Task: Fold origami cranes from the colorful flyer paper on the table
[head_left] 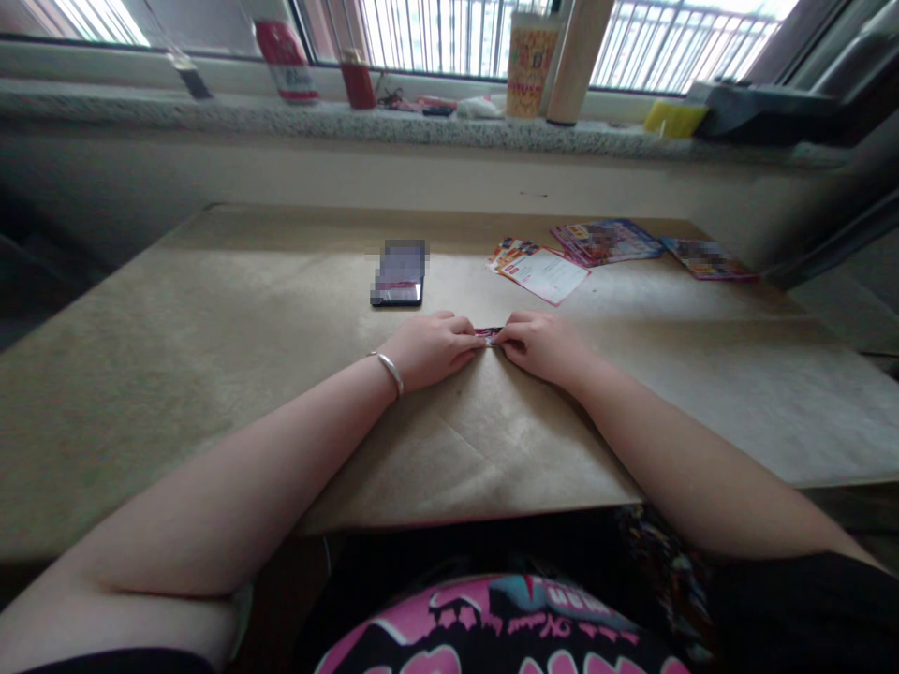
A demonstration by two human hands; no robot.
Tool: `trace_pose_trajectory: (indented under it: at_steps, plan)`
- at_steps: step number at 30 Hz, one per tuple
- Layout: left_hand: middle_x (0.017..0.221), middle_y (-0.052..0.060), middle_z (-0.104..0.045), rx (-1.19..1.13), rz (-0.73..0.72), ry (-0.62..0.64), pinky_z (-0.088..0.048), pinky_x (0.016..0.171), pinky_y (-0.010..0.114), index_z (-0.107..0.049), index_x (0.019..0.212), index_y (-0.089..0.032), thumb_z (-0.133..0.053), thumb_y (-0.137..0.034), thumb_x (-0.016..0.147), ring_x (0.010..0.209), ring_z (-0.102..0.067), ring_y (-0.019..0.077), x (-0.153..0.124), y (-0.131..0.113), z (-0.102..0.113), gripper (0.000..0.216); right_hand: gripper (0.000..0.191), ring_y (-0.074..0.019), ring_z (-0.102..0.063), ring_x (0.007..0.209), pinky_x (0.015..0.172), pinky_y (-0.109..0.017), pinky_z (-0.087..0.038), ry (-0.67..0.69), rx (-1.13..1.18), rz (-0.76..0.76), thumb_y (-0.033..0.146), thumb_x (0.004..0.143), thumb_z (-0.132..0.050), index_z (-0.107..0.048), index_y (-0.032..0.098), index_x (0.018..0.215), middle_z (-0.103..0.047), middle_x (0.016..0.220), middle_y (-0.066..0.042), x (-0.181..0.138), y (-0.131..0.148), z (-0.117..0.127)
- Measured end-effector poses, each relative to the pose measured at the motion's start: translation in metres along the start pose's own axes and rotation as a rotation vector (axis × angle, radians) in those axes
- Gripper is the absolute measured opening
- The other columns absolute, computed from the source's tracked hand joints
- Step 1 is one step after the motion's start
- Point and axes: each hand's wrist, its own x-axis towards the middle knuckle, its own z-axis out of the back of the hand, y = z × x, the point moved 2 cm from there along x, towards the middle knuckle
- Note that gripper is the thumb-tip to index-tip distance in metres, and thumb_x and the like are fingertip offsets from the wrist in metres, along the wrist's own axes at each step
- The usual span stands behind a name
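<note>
Between my two hands, low on the table, is a small strip of colourful printed paper [488, 333], mostly covered by the fingers. My left hand [439, 348], with a silver bangle at the wrist, pinches its left end. At the right end, the bent fingers of my right hand [537, 344] grip it the same way. Both hands rest on the tabletop, close together. Just beyond my left hand lies a dark phone [399, 273], its screen partly blurred out. Past my right hand is a white card with a red edge [546, 274], overlapping some orange printed cards [511, 255].
Colourful booklets or cards [608, 241] lie at the table's back right, with another printed stack [709, 258] beside them. Along the windowsill [421, 126] stand a red can [287, 61], a red bottle [358, 82], a patterned cup [528, 65] and a yellow item [674, 119].
</note>
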Motion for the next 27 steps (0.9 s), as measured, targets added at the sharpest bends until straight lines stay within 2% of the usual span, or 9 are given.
trace_pose_trajectory:
  at_steps: [6,15,22,27]
  plan:
    - [0.099,0.005,-0.071,0.034,-0.055,0.030,-0.049,0.071,0.026,-0.069,0.116,-0.026,-0.048,-0.028,0.097,0.084,-0.063,0.0155,-0.0016,0.0022,0.0030,0.028,0.026,-0.0193,-0.063,0.084,0.076,-0.029,-0.043,0.016,-0.001,-0.075,0.024,0.086,-0.052,-0.076,0.024,0.096,-0.070,0.091,-0.006,0.0011,0.0019,-0.0001]
    - [0.091,0.005,-0.070,0.059,0.021,0.069,-0.049,0.068,0.026,-0.072,0.110,-0.026,-0.047,-0.028,0.097,0.082,-0.062,0.0164,0.0016,-0.0046,0.0030,0.028,0.024,-0.0182,-0.062,0.082,0.076,-0.028,-0.044,-0.008,0.065,-0.116,0.023,0.084,-0.054,-0.076,0.021,0.092,-0.068,0.088,-0.006,0.0017,0.0005,-0.0027]
    - [0.098,0.004,-0.070,0.005,0.032,0.014,-0.049,0.068,0.025,-0.073,0.106,-0.026,-0.046,-0.030,0.097,0.080,-0.062,0.0140,0.0019,-0.0020,0.0014,0.029,0.021,-0.0202,-0.059,0.085,0.079,-0.030,-0.044,-0.043,0.114,-0.107,0.019,0.080,-0.057,-0.076,0.019,0.088,-0.067,0.082,-0.007,0.0039,-0.0024,-0.0059]
    - [0.097,0.004,-0.070,-0.027,0.022,0.031,-0.048,0.068,0.026,-0.075,0.104,-0.027,-0.050,-0.028,0.095,0.082,-0.061,0.0153,0.0027,0.0016,-0.0002,0.026,0.020,-0.0197,-0.059,0.086,0.078,-0.029,-0.043,-0.040,0.087,-0.094,0.019,0.082,-0.057,-0.076,0.019,0.088,-0.068,0.084,-0.007,0.0029,-0.0014,-0.0047]
